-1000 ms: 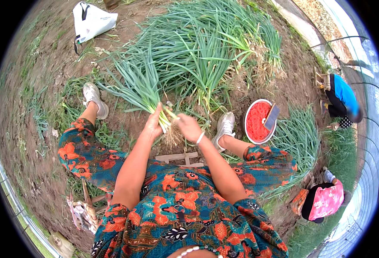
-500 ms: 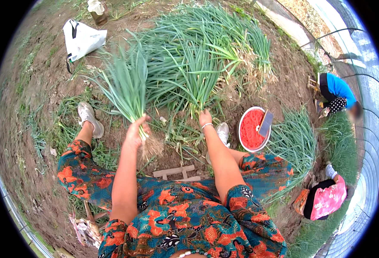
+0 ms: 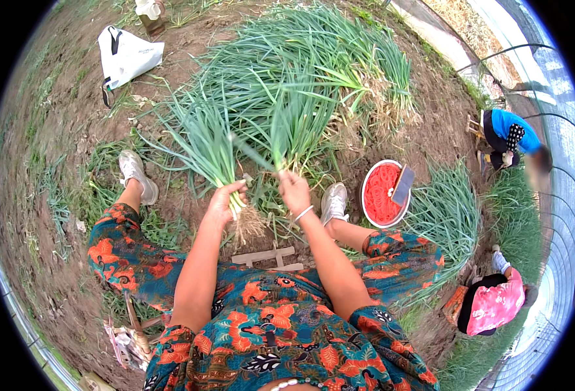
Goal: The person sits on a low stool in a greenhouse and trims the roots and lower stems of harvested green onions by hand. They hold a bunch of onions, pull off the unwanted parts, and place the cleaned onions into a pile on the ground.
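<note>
My left hand (image 3: 221,201) is closed round a bunch of scallions (image 3: 210,151). Their green tops fan up and to the left, and pale roots hang beside my fingers. Close by on the right, my right hand (image 3: 294,193) is pinched on a few scallion leaves (image 3: 256,155), which are smeared by motion. Its fingertips point up toward more scallions lying on the ground. Beyond both hands spreads a large heap of scallions (image 3: 261,72), with a clump of roots at its right end.
Right of my shoe (image 3: 333,203), a white-rimmed basin (image 3: 364,195) holds red ties and a dark flat block. More cut scallions (image 3: 447,208) lie beyond it. A wooden stool frame (image 3: 264,257) sits between my legs. Two people crouch at right. A white bag (image 3: 128,58) stands far left.
My right hand has come left and nearer to me, lifting leaves from the ground. My left hand has shifted right with the scallions, so the hands are closer together.
</note>
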`<state>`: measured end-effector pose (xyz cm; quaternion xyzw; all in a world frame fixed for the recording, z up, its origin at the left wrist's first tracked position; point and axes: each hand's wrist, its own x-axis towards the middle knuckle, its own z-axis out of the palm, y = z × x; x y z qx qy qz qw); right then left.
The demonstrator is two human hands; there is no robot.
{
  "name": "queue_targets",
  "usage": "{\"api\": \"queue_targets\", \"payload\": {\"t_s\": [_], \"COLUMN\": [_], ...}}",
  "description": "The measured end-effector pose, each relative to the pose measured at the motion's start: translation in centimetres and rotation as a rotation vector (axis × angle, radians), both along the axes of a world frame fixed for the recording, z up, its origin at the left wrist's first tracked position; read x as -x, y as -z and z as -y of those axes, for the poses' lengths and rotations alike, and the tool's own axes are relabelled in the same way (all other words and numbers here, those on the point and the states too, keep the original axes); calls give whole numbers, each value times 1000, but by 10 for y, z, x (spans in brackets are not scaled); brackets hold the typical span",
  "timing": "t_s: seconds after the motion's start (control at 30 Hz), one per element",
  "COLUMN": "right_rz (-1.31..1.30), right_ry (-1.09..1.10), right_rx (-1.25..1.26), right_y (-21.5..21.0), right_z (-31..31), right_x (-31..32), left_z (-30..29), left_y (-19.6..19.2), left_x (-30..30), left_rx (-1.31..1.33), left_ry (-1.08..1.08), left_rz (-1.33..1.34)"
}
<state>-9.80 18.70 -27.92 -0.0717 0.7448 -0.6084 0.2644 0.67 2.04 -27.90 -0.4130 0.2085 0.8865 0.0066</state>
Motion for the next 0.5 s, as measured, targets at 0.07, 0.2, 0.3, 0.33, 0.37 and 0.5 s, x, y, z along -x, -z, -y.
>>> {"api": "queue_targets", "payload": {"t_s": [0.07, 0.2, 0.3, 0.33, 0.37, 0.5], "right_rz": [-297, -517, -718, -780, -842, -953], "right_ry": [-211, -364, -290, -264, -254, -147], "right_rx": [-276, -379, -449, -500, -520, -847], "right_y": [-12, -18, -13, -12, -10, -6], "right_z": [4, 7, 5, 1, -4, -41], "right_x": [-29, -57, -55, -51, -48, -16], "left_z": [-10, -19, -11, -8, -5, 17], "left_y": [-2, -4, -4, -4, -4, -5], "left_x": [-1, -7, -9, -9, -8, -10], "left_rx": [21, 101, 109, 97, 71, 136], "left_ry": [26, 37, -30, -66, -93, -229], "left_rz": [-40, -50, -69, -75, -90, -108]}}
